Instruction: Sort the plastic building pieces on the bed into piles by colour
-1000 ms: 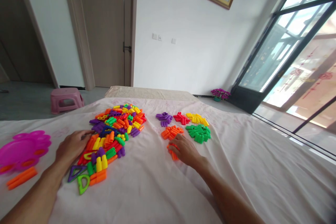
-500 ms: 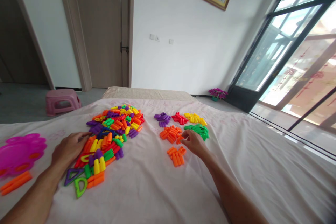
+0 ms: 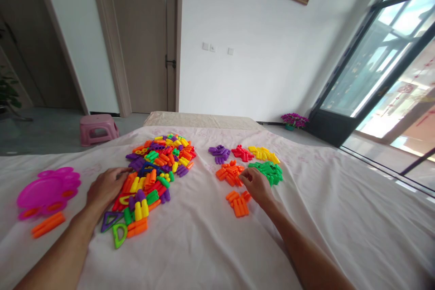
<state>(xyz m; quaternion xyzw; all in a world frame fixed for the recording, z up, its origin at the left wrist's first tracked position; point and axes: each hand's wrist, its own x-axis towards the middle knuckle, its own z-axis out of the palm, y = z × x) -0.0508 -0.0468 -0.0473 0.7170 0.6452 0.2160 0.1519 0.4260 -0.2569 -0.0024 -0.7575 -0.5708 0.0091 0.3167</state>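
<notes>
A large mixed pile of plastic pieces lies left of centre on the white cloth. My left hand rests at the pile's left edge, fingers apart and partly touching it. Small sorted heaps stand to the right: purple, red, yellow, green and orange. My right hand is between the orange and green heaps, fingers bent together; whatever they hold is too small to make out. Nearer me is a second orange group.
A magenta tray lies at the left with an orange piece in front of it. A purple triangle and a green D shape lie at the pile's near edge. Beyond the cloth stands a pink stool.
The whole view has shifted, so the things appear farther right. My right hand's fingertips no longer show the orange piece that was at them. My left hand stays by the pile.
</notes>
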